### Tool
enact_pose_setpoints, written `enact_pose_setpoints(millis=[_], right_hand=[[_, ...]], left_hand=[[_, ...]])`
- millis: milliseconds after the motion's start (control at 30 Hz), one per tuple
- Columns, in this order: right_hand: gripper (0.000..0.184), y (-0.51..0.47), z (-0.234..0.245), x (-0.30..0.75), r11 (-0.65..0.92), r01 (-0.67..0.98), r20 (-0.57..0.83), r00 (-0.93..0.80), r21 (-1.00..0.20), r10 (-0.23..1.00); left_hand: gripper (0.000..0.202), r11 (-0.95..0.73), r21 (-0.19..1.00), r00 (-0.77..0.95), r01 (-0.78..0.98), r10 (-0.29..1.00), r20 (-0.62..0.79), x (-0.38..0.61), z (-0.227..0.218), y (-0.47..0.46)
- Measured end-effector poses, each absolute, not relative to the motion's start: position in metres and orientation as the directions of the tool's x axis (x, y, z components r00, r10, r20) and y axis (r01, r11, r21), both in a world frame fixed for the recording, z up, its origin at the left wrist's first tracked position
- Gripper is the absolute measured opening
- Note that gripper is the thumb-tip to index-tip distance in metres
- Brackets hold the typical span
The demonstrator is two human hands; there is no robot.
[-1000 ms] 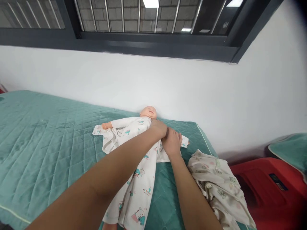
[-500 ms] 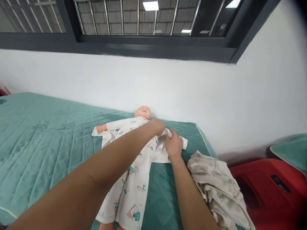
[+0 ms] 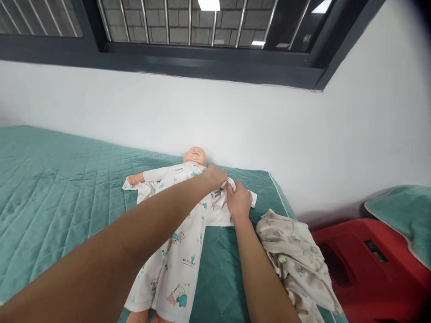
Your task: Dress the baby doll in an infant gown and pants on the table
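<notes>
A baby doll (image 3: 194,155) lies on its back on the teal quilted bed (image 3: 60,188), dressed in a white printed romper (image 3: 182,251). My left hand (image 3: 215,176) reaches across the doll's chest and is closed on the bunched romper sleeve (image 3: 225,194) at the doll's far shoulder. My right hand (image 3: 238,200) sits right beside it, fingers curled around the same sleeve fabric. The doll's arm on that side is hidden under my hands; its other arm (image 3: 134,179) lies stretched out to the left.
A crumpled pale printed garment (image 3: 292,255) lies on the bed's right edge. A red plastic object (image 3: 367,264) stands beside the bed, with a teal cushion (image 3: 400,215) over it. A white wall and a barred window lie behind.
Both hands have drawn together on the sleeve, which is more bunched than before. The view has shifted slightly to the right and up.
</notes>
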State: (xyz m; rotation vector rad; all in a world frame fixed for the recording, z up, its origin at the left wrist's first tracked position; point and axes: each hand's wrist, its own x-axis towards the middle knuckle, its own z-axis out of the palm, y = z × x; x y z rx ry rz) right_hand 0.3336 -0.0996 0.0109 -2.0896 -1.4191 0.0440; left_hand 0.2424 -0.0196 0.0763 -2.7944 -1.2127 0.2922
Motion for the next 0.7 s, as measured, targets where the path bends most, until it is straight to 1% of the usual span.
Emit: enact_pose_setpoints(millis=[167, 267, 367, 533, 600, 700], right_hand=[[0.031, -0.099, 0.013, 0.337, -0.314, 0.794, 0.269, 0.501, -0.521, 0.822], [0.032, -0.097, 0.011, 0.342, -0.346, 0.769, 0.266, 0.544, -0.537, 0.796], [0.032, -0.095, 0.008, 0.344, -0.353, 0.760, 0.277, 0.561, -0.545, 0.780], [0.030, -0.093, 0.006, 0.343, -0.342, 0.770, 0.275, 0.545, -0.539, 0.792], [0.029, -0.093, 0.007, 0.342, -0.346, 0.774, 0.269, 0.541, -0.531, 0.797], [0.028, -0.094, 0.008, 0.340, -0.358, 0.777, 0.252, 0.538, -0.518, 0.804]], left_hand=[[0.053, -0.670, -0.146, 0.664, 0.728, 0.742, -0.090, 0.237, 0.076, -0.020], [0.052, -0.674, -0.143, 0.671, 0.725, 0.738, -0.075, 0.234, 0.078, -0.022], [0.044, -0.694, -0.135, 0.687, 0.707, 0.719, -0.101, 0.234, 0.079, -0.022], [0.018, -0.746, -0.105, 0.712, 0.657, 0.661, -0.237, 0.245, 0.078, -0.021], [0.015, -0.766, -0.094, 0.728, 0.636, 0.635, -0.259, 0.250, 0.077, -0.023], [0.016, -0.799, -0.081, 0.768, 0.596, 0.596, -0.235, 0.253, 0.073, -0.026]])
